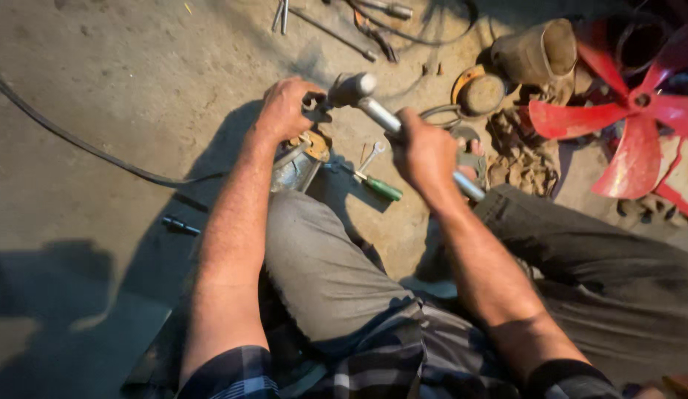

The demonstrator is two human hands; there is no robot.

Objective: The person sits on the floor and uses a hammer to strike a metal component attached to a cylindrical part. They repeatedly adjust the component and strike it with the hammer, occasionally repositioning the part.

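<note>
My right hand [425, 155] grips the shaft of a silver metal hammer [373, 109], whose head is raised above a metal part [299, 162] on the ground between my knees. My left hand [285, 109] is closed on a small dark piece on top of that part, right beside the hammer head. The metal part has an orange-yellow round piece on it and is partly hidden by my left arm and knee.
A green-handled screwdriver [379, 188] and a small wrench [372, 155] lie on the concrete floor. A red fan [632, 111] lies at right, beside a rusty chain [517, 159], an orange ring [477, 90] and a can [540, 50]. A black cable [78, 144] crosses at left.
</note>
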